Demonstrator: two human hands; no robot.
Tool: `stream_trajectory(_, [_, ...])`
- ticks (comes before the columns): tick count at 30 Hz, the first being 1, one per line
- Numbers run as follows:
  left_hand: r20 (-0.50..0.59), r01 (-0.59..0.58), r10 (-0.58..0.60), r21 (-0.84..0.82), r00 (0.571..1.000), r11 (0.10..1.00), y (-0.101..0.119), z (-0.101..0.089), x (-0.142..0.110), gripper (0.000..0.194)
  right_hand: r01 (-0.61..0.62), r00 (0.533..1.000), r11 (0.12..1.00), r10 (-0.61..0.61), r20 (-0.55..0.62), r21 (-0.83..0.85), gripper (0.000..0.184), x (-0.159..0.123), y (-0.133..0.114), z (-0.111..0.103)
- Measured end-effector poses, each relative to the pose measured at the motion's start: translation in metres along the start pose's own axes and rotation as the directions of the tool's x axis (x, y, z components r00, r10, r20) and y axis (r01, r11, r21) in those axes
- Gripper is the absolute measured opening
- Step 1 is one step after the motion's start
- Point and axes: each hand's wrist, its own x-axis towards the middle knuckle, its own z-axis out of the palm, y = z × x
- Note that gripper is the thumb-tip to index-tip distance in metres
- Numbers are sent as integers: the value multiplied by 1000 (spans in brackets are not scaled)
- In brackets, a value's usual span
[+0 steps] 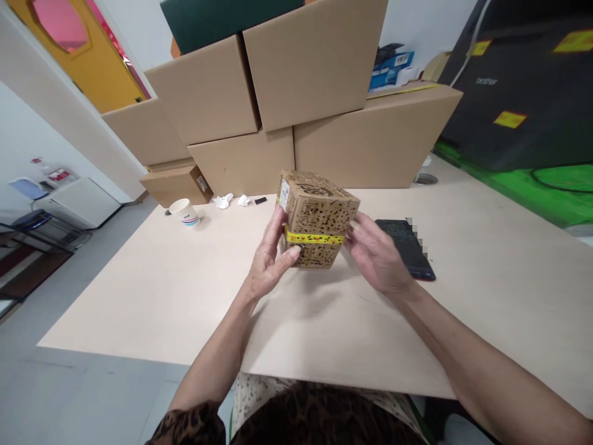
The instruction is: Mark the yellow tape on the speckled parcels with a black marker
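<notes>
A small brown cardboard box [319, 213] with black printed marks is held tilted above the table. Yellow tape [315, 238] runs across its near side, and a white label [284, 194] shows at its left. My left hand [271, 253] grips the box from the left, its thumb on the near face below the tape. At the right side, my right hand [375, 250] has curled fingers against the box's edge near the tape end; its fingertips are partly hidden. A dark phone-like slab [398, 247] lies just beyond my right hand.
Large cardboard boxes [315, 68] are stacked along the back of the pale table [139, 296]. A paper cup [184, 212], crumpled tissues [223, 201] and a small black piece [260, 200] lie at the back left. A dark case [523, 93] stands on green material [523, 188] at right.
</notes>
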Motion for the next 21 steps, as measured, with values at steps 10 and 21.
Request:
stream_trajectory(10, [247, -102, 55, 183, 967, 978, -9, 17, -2, 59, 63, 977, 998, -56, -206, 23, 74, 0, 34, 10])
stream_trajectory(21, [463, -323, 136, 353, 876, 878, -47, 36, -12, 83, 157, 910, 894, -296, -290, -420, 125, 7, 55, -13])
